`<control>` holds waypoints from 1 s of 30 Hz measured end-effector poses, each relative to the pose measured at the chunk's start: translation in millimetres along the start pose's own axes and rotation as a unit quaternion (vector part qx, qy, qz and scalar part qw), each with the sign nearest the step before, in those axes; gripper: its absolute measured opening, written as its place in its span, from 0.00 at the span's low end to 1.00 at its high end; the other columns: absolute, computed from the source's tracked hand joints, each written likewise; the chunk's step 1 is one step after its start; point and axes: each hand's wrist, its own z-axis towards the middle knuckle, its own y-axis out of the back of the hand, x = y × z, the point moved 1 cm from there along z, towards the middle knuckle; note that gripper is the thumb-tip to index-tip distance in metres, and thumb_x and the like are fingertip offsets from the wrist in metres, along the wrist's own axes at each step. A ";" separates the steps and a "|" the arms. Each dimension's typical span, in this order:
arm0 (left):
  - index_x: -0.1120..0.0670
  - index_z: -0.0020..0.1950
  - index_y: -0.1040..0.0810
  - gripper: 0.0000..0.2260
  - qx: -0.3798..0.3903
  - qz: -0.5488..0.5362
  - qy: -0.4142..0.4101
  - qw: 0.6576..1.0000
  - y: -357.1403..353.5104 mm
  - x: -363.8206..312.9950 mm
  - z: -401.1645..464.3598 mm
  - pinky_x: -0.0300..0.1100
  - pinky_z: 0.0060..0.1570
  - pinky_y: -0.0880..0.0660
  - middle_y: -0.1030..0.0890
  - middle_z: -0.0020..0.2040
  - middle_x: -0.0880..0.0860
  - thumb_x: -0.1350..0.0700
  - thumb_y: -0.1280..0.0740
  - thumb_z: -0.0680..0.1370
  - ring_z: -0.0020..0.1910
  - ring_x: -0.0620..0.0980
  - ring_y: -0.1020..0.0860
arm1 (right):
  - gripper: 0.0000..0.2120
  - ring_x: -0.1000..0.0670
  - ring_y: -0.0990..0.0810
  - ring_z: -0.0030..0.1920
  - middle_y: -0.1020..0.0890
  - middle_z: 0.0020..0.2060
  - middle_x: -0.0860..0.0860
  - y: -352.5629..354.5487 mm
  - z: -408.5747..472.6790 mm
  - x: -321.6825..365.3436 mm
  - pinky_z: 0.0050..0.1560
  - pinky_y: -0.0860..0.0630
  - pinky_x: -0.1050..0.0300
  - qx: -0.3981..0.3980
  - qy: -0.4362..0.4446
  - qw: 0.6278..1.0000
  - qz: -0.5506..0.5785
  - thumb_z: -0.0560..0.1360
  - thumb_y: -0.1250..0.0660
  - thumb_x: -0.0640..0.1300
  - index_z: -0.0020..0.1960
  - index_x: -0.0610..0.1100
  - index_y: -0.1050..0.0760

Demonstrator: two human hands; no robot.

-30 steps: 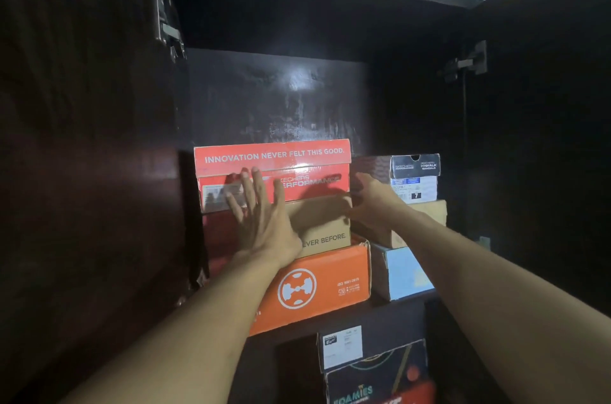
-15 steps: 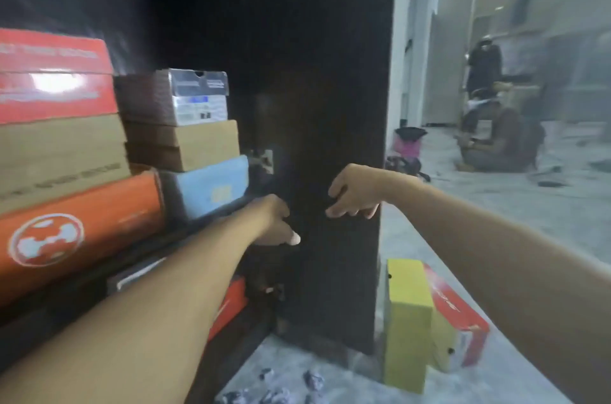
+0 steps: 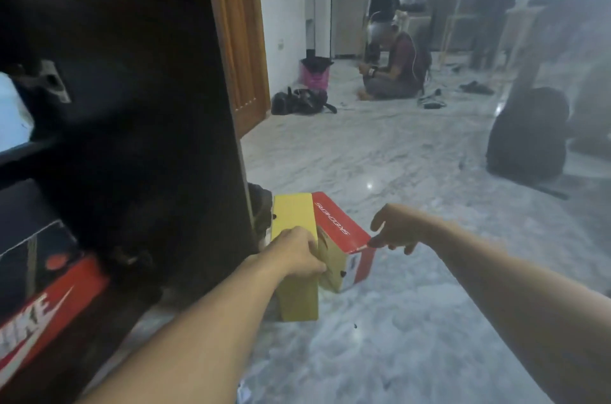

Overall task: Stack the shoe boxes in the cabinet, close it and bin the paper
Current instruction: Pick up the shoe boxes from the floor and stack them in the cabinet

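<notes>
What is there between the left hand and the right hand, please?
In the head view, the red-lidded shoe box lies between them. The left hand grips the yellow box beside it, and the right hand touches the red lid's corner.

Yellow shoe box (image 3: 294,218) is standing on end on the marble floor, just beside the dark cabinet door (image 3: 158,106). A 2nd box, tan w/ a red lid (image 3: 334,225) (white lettering on it), is leaning against its right side. Red-and-black box (image 3: 39,288) is sitting inside the cabinet, bottom left.
</notes>
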 end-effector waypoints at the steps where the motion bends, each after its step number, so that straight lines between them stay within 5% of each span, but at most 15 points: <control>1: 0.52 0.38 0.25 0.09 0.009 -0.003 0.002 1.000 -13.7 -0.7 9.2 0.40 0.37 0.30 0.24 0.42 0.52 0.50 0.27 0.69 0.40 0.53 0.24 | 0.22 0.39 0.16 0.50 0.16 0.49 0.40 -11.9 11.3 -9.9 0.47 0.17 0.45 0.003 -0.005 1.000 0.001 0.75 0.30 0.50 0.62 0.35 0.23; 8: 0.54 0.55 0.23 0.13 0.067 -0.027 0.013 0.997 -86.6 5.1 66.8 0.43 0.50 0.25 0.22 0.51 0.53 0.54 0.28 0.72 0.52 0.54 0.21 | 0.18 0.44 0.20 0.46 0.19 0.54 0.43 -73.2 84.1 -46.6 0.48 0.20 0.55 -0.027 -0.002 1.000 -0.011 0.74 0.30 0.47 0.61 0.39 0.22; 11: 0.55 0.62 0.24 0.21 0.067 -0.026 0.022 0.997 -109.4 13.7 85.1 0.42 0.56 0.26 0.22 0.57 0.52 0.54 0.28 0.70 0.57 0.53 0.22 | 0.11 0.45 0.23 0.45 0.19 0.49 0.44 -93.1 117.8 -52.0 0.46 0.23 0.55 -0.044 0.018 0.999 -0.012 0.72 0.33 0.49 0.49 0.42 0.23; 14: 0.55 0.65 0.26 0.23 0.074 -0.046 0.028 0.996 -132.5 22.5 101.2 0.40 0.54 0.26 0.23 0.58 0.52 0.54 0.28 0.71 0.56 0.52 0.23 | 0.17 0.47 0.21 0.44 0.19 0.45 0.47 -111.5 154.8 -57.3 0.43 0.21 0.55 -0.054 0.000 0.998 0.036 0.67 0.32 0.53 0.51 0.44 0.22; 21: 0.60 0.68 0.31 0.25 0.069 -0.036 0.024 0.997 -170.6 41.2 124.6 0.42 0.59 0.30 0.29 0.68 0.55 0.53 0.29 0.74 0.65 0.54 0.28 | 0.44 0.42 0.32 0.62 0.32 0.59 0.47 -133.2 197.2 -54.4 0.57 0.25 0.41 -0.081 -0.064 0.989 0.108 0.57 0.25 0.66 0.65 0.48 0.34; 27: 0.55 0.61 0.26 0.21 0.058 -0.048 0.025 0.997 -182.4 37.2 137.5 0.43 0.56 0.27 0.25 0.62 0.53 0.53 0.28 0.70 0.58 0.52 0.26 | 0.38 0.43 0.27 0.58 0.32 0.59 0.49 -155.0 198.8 -73.5 0.53 0.22 0.45 -0.133 -0.057 0.980 0.140 0.58 0.27 0.60 0.64 0.51 0.35; 30: 0.51 0.64 0.28 0.25 0.037 -0.076 0.030 0.996 -188.1 31.2 143.8 0.42 0.58 0.27 0.24 0.62 0.50 0.53 0.28 0.68 0.60 0.53 0.25 | 0.44 0.43 0.27 0.57 0.34 0.61 0.49 -148.7 185.9 -97.8 0.53 0.22 0.45 -0.117 -0.072 0.982 0.130 0.56 0.25 0.58 0.67 0.49 0.38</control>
